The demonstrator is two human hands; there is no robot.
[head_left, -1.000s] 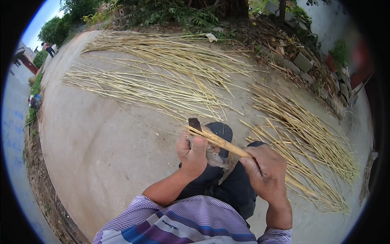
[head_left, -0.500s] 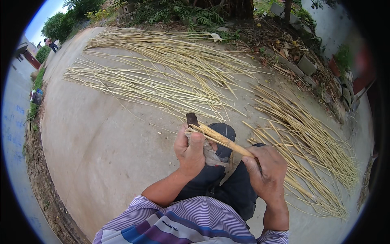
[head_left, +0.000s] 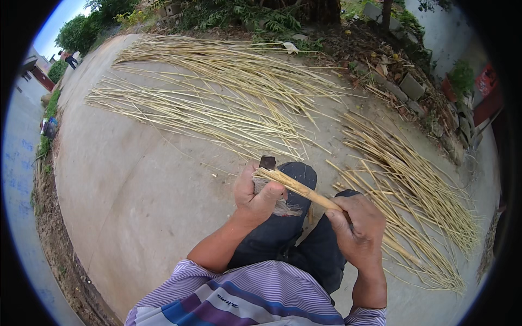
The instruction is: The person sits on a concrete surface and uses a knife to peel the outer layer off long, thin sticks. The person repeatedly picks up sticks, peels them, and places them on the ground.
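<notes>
My right hand (head_left: 357, 224) is wrapped round a long tan stalk (head_left: 304, 191), which runs from its split, frayed end at the left out past my right knee. My left hand (head_left: 258, 198) is closed beneath that frayed end, round a greyish crumpled wrap (head_left: 285, 208). A dark, flat blade-like piece (head_left: 267, 162) sticks up from this hand, just behind the stalk. The stalk's end lies against or very close to it; whether they touch I cannot tell. The lower part of the dark piece is hidden by the stalk and my fingers.
Long pale stalks (head_left: 217, 117) lie spread over the concrete ahead, and another bundle (head_left: 413, 179) lies to the right. Beneath my hands are my dark-trousered knees (head_left: 298, 176). Concrete blocks (head_left: 411, 87) and debris line the far right. A person (head_left: 68, 58) stands far off left.
The dark piece has shifted slightly right and lower. My left thumb has moved right, from upright beside the stalk's end to lying under the stalk. My right hand has barely moved.
</notes>
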